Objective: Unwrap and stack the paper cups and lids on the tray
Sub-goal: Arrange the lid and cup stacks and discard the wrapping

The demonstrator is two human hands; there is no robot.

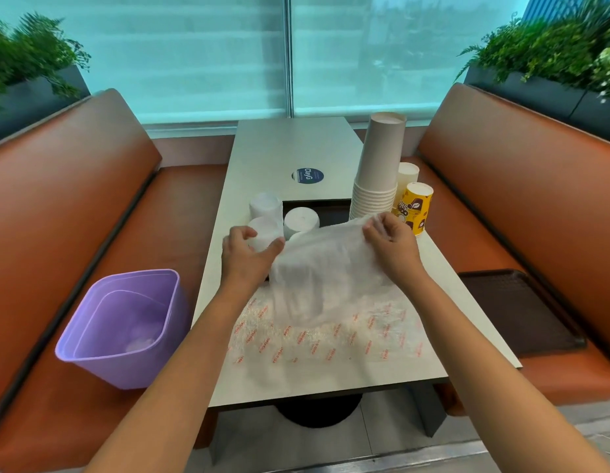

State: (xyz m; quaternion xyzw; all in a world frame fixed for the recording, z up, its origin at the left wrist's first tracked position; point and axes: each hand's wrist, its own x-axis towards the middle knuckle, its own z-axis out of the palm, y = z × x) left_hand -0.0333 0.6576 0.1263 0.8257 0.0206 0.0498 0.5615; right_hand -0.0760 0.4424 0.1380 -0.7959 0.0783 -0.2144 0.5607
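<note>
Your left hand point(246, 249) sits toward the counter's point(296, 148) left edge, fingers curled round a white stack of lids point(264, 230), thumb reaching toward the film. Treat that stack as light and easily toppled: it looks like thin plastic, so hold it low and around its sides rather than squeezing the top. Just beyond it two more lid stacks point(300, 221) stand upright at the near rim of the dark tray point(330, 208), which lies in the middle of the counter; whether they stand on it or just in front of it you cannot tell. Between your hands stretches the clear plastic wrap point(325, 268), limp, crinkly and probably slippery; it will not hold a shape, so gather it at an edge and pull gently, since a hard tug could drag the light stacks over. Below it, toward the near edge, a printed sheet of wrapping point(330, 339) lies flat. Your right hand point(390, 240) pinches the far upper edge of the wrap, fingers bunched on it. Behind that hand, near the right edge, a tall stack of paper cups point(378, 169) stands rim-down beside a yellow printed cup point(414, 208); paper walls dent easily, so take the stack near its base with an even grip.
</note>
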